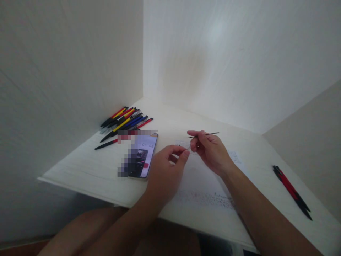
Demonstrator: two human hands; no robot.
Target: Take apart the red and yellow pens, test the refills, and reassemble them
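Note:
Between the thumb and fingers of my right hand [210, 151] is a thin dark pen refill [213, 133], its ends sticking out on both sides. Close by, on its left, my left hand [167, 170] has its thumb and index finger pinched together. Something tiny and pale seems to show at those fingertips, too small to make out. Both hands hover over a sheet of paper [198, 177] covered partly in handwriting. My right forearm hides some of the sheet.
A phone [145, 156], partly blurred out, lies left of my left hand. Behind it is a pile of red, yellow, blue and black pens [122, 122]. Two red and black pens [290, 190] rest at the right. White walls [213, 71] rise along the white tabletop [87, 167].

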